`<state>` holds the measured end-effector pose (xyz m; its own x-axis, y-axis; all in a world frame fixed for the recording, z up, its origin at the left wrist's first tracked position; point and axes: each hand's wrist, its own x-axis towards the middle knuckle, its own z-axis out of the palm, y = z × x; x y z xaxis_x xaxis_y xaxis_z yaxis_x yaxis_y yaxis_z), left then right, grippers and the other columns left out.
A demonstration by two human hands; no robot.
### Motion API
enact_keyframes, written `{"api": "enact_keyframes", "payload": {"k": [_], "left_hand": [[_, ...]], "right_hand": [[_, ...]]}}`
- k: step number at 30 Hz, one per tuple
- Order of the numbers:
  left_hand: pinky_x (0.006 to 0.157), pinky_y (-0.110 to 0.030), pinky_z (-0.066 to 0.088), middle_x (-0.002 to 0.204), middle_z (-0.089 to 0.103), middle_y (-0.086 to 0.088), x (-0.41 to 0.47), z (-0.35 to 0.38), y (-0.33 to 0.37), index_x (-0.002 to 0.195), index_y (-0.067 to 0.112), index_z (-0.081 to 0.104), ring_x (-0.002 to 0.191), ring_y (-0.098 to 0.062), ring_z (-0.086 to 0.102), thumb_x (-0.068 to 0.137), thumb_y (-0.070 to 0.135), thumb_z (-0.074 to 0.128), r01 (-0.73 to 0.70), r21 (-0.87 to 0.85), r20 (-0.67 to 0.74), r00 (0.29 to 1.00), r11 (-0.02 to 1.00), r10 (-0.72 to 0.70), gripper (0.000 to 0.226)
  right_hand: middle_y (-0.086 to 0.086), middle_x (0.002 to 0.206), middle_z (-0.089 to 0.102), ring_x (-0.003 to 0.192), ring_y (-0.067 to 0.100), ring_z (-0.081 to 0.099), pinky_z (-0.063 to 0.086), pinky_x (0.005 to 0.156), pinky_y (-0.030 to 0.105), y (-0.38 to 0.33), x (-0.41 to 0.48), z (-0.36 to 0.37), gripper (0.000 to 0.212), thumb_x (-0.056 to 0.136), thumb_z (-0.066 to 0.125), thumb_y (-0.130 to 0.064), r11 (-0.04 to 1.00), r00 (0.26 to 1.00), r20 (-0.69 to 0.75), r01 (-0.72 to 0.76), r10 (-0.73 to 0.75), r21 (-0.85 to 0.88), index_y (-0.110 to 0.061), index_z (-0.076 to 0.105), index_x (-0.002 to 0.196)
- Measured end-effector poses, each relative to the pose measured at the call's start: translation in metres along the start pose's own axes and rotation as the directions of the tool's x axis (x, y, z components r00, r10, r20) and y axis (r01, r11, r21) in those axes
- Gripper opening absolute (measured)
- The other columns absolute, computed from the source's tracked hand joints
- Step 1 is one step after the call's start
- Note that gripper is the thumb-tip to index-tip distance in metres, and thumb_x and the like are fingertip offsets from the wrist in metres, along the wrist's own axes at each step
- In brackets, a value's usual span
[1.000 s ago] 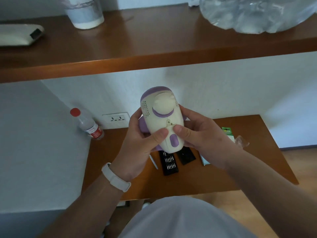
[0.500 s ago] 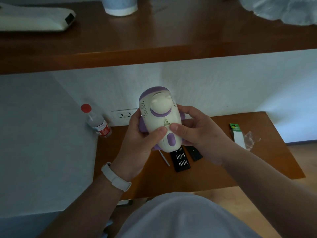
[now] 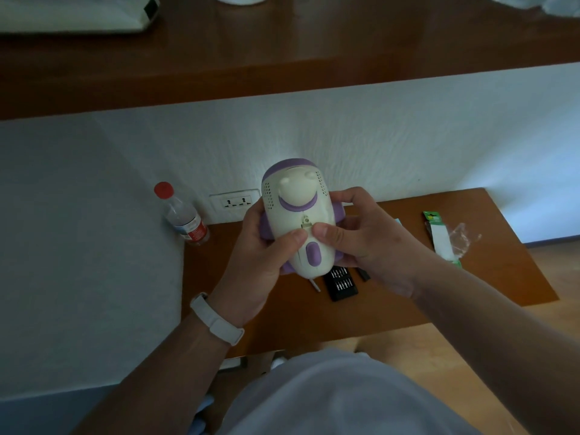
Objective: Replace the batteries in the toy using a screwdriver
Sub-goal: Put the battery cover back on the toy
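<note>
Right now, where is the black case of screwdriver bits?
In the head view, the bit case lies on the wooden table, centre, just beneath the toy.

No print reads clearly, not even the bottle label.

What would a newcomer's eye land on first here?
The cream-and-purple toy held up at centre frame stands out first. The left hand and right hand grip it, with the thumbs meeting on its cream face. Below it, a black bit case lies open on the wooden table. A red-capped bottle stands at the table's far left by the wall.
</note>
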<state>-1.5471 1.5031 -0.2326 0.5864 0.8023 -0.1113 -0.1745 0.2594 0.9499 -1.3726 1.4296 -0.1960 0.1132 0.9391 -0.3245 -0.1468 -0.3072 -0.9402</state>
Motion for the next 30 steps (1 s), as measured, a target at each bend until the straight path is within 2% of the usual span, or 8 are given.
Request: {"api": "enact_keyframes", "payload": {"k": [6, 13, 24, 30], "left_hand": [[0.079, -0.032, 0.06, 0.125, 0.069, 0.009, -0.005, 0.004, -0.006, 0.136, 0.03, 0.049, 0.116, -0.018, 0.067, 0.076, 0.029, 0.074, -0.005, 0.01, 0.034, 0.999, 1.0, 0.004, 0.065], [0.079, -0.033, 0.06, 0.127, 0.069, 0.003, -0.009, 0.016, -0.007, 0.138, 0.026, 0.049, 0.116, -0.021, 0.067, 0.076, 0.026, 0.075, -0.011, -0.009, 0.057, 0.998, 1.0, 0.012, 0.067], [0.079, -0.034, 0.06, 0.126, 0.069, 0.001, -0.015, 0.03, -0.012, 0.141, 0.02, 0.047, 0.116, -0.023, 0.067, 0.076, 0.025, 0.076, -0.04, -0.006, -0.015, 0.999, 0.999, 0.04, 0.071], [0.081, -0.033, 0.06, 0.123, 0.07, 0.005, -0.014, 0.033, -0.012, 0.14, 0.02, 0.047, 0.116, -0.02, 0.067, 0.083, 0.012, 0.068, -0.05, 0.021, -0.039, 0.998, 0.999, 0.051, 0.061]], "right_hand": [[0.014, 0.114, 0.069, 0.1, 0.027, 0.072, 0.061, 0.08, 0.04, 0.008, -0.01, -0.003, 0.07, 0.063, 0.083, -0.042, 1.0, 1.0, -0.002, -0.009, 0.009, -0.001, -0.031, 0.049, 0.123], [0.015, 0.115, 0.07, 0.102, 0.029, 0.072, 0.061, 0.078, 0.038, 0.011, -0.023, -0.012, 0.064, 0.07, 0.081, -0.034, 0.999, 1.0, -0.004, 0.008, -0.008, 0.051, -0.028, 0.05, 0.125], [0.013, 0.113, 0.07, 0.1, 0.026, 0.072, 0.061, 0.084, 0.042, 0.007, -0.029, -0.017, 0.063, 0.07, 0.078, -0.037, 0.999, 1.0, -0.024, 0.016, -0.017, -0.044, -0.028, 0.05, 0.126], [0.013, 0.109, 0.071, 0.096, 0.025, 0.074, 0.062, 0.077, 0.036, 0.005, -0.025, -0.021, 0.063, 0.069, 0.079, -0.036, 0.999, 1.0, -0.01, 0.016, -0.016, -0.041, -0.028, 0.05, 0.125]]}}
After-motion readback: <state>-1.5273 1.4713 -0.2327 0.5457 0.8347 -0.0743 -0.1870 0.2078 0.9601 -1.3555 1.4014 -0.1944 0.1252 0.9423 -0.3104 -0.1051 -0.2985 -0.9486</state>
